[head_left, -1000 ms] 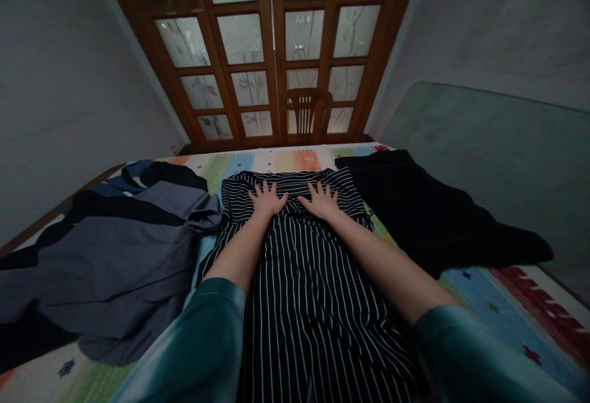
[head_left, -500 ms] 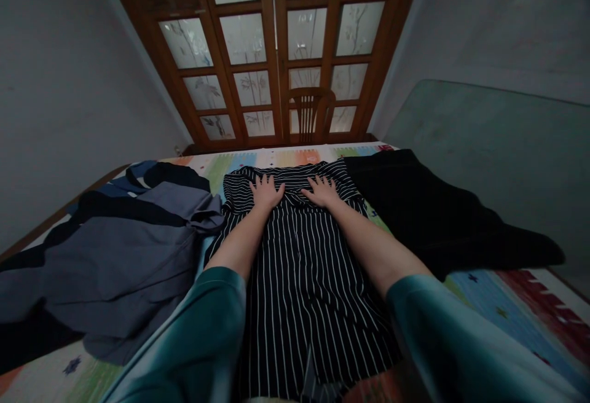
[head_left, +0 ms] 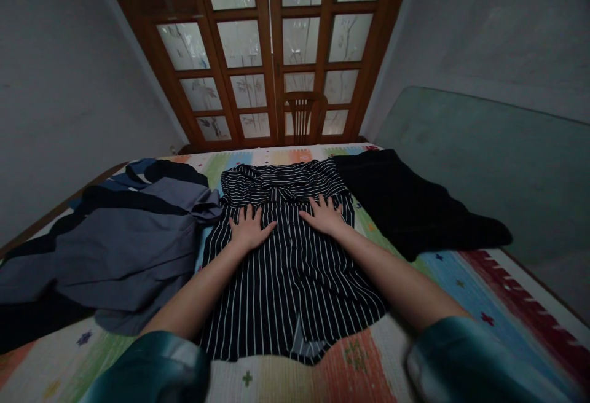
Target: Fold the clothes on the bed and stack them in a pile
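Observation:
A black garment with thin white stripes (head_left: 276, 292) lies spread out in front of me, its lower edge toward me. Its upper band has stripes running crosswise, and a small bunched fold sits at the middle below that band. My left hand (head_left: 249, 229) rests flat on the striped cloth left of centre, fingers spread, just below the band. On the right side, my right hand (head_left: 325, 215) lies flat too, its fingertips near the lower edge of the band. Neither hand grips the cloth. Near the hem a slit shows a greyish underside.
Left of the striped garment lies a heap of grey and dark clothes (head_left: 124, 255). A black garment (head_left: 405, 206) lies on the right. Beneath is a colourful patterned bedspread (head_left: 461, 292). A greenish board (head_left: 479, 163) leans by the right wall. Beyond stand a wooden chair (head_left: 302, 114) and glazed doors.
Both hands have slid down the striped garment toward me, from the upper band to just below it, the left one farther. The hem now shows fully. My view has shifted slightly.

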Demonstrator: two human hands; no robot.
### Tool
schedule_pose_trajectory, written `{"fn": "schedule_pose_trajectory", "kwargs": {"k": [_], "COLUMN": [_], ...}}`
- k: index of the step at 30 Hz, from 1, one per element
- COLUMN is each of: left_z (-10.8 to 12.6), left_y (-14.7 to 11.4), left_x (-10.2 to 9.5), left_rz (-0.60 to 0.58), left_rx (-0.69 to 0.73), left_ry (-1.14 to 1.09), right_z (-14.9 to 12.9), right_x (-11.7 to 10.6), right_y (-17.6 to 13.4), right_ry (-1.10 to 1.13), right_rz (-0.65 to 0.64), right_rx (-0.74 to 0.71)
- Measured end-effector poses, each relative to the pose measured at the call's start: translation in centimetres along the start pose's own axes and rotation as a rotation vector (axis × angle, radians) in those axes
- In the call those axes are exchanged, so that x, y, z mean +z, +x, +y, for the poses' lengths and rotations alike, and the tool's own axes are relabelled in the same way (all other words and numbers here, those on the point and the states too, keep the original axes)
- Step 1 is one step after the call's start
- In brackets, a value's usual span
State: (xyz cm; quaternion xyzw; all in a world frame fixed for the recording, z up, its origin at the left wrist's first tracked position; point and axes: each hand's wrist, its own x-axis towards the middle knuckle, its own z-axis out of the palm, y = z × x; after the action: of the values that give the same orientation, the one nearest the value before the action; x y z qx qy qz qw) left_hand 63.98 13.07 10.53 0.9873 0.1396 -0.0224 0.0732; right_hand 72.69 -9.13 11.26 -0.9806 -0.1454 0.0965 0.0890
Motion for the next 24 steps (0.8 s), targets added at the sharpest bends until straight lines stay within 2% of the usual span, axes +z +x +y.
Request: {"fn": "schedule_pose_trajectory", "kwargs": {"k": [4, 13, 18, 21, 24], "left_z": [-0.2, 0.0, 0.1, 0.2, 0.1], "left_y": [-0.3, 4.0, 5.1, 4.8, 3.4], "left_x": [0.6, 0.7, 0.3, -0.1, -0.6], "left_rz": [0.003, 0.021, 0.019, 0.084, 0.210], "left_rx": [0.003, 0.030, 0.050, 0.053, 0.083], "left_ry": [0.031, 0.024, 0.034, 0.023, 0.008], "right_z": [0.8, 1.5, 1.8, 1.9, 2.4], "right_x": [1.2, 0.7, 0.4, 0.1, -0.5], "right_y": [-0.4, 3.6, 5.0, 5.0, 3.8], "right_ry": [-0.067, -0.080, -0.075, -0.058, -0.034], "right_rz": [0.040, 0.071, 0.062, 0.096, 0.179], "right_rx": [-0.014, -0.060, -0.098, -0.111, -0.112]}}
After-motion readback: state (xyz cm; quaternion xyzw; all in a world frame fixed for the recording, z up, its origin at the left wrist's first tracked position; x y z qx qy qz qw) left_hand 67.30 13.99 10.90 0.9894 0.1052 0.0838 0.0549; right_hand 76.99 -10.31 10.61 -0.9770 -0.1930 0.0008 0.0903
